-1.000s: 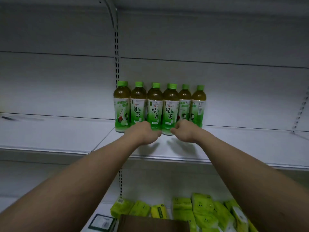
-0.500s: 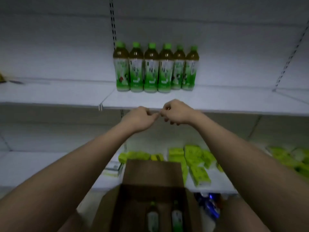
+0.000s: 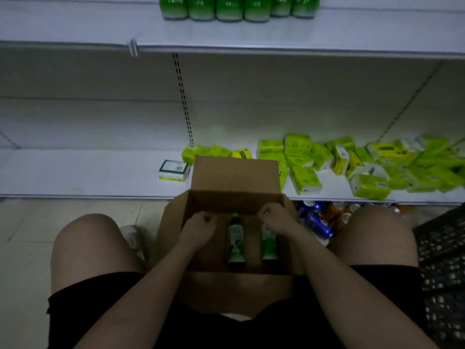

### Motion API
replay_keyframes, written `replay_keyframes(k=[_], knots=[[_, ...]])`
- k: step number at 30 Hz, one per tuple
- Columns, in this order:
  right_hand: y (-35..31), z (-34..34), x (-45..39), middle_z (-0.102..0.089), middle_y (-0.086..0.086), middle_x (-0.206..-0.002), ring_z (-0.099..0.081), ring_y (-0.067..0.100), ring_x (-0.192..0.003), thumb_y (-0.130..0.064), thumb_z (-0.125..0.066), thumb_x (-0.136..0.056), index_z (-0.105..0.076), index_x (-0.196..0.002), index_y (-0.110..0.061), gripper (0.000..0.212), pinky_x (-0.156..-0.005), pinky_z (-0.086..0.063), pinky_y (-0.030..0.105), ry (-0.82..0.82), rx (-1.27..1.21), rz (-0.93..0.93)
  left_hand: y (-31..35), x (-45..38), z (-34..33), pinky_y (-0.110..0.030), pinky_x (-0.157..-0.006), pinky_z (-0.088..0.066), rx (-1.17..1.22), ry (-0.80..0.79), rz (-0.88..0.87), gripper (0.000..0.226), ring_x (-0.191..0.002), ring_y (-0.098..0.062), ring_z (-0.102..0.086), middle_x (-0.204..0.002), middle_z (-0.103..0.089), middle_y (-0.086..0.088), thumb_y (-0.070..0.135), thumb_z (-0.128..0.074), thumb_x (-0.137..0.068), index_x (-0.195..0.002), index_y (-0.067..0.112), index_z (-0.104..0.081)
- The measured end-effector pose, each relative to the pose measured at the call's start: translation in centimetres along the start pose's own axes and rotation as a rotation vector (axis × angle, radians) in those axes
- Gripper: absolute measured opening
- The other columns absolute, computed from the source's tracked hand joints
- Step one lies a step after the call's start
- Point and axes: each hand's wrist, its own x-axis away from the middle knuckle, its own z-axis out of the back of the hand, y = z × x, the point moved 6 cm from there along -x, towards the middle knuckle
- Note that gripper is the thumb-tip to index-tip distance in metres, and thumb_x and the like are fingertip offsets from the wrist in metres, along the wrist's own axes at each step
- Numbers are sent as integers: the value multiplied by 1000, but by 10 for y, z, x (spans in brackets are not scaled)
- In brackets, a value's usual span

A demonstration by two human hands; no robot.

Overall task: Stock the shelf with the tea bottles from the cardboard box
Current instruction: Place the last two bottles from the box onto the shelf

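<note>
Both hands, left (image 3: 201, 226) and right (image 3: 275, 220), hover curled and empty over the box (image 3: 235, 182) at lower centre; a hasty grab could topple a bottle (image 3: 235, 244).

Dim, cool light over a white slotted metal back panel (image 3: 276, 102). Below it, pale tiled floor (image 3: 63, 217); right of that floor, a dark plastic mesh crate (image 3: 442, 268).

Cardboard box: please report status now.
Left hand and right hand curled, inside cardboard box. Two bottles visible inside. Grip unclear. Nothing blocking.
</note>
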Motion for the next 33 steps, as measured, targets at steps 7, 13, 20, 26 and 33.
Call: replay_keyframes(k=[7,13,20,26,33], knots=[[27,-51,-26,-64,6,-85,-60,24,-81,-26,-45,-96,-67,-80,-12,31,-75,-49,32,-281,81,-107,-33,-22,-47,-33,-70,-50,-78,-151,80,28,-80,-19,-61,-83,-60,3,44,-44,-96,-93,21,-60],[54,-78,-55,-56,23,-117,-52,31,-95,-23,-38,-101,-55,-126,3,40,-78,-41,33,-431,92,-243,-43,-51,-77,-32,-70,-43,-41,-242,192,35,-82,-20,-56,-89,-62,-2,38,-46,-96,-113,12,-61],[109,-109,-91,-43,5,-73,-40,19,-63,-24,-43,-101,-50,-85,-10,22,-72,-40,36,-351,33,-373,-56,-73,-132,-33,-83,-46,36,-331,295,44,-111,-26,-57,-127,-60,-10,40,-53,-94,-130,13,-53],[147,-145,-105,-42,25,-137,-52,40,-111,-19,-40,-101,-25,-146,1,52,-93,-44,44,-205,136,-402,-71,-102,-175,-37,-91,-49,77,-350,379,52,-118,-32,-55,-133,-54,-14,27,-59,-93,-138,10,-40],[171,-166,-116,-39,27,-144,-46,40,-127,-25,-43,-101,-10,-152,0,65,-103,-43,46,-152,266,-495,-83,-120,-221,-39,-100,-42,110,-294,432,78,-127,-36,-46,-143,-43,-18,29,-66,-88,-148,8,-21]])
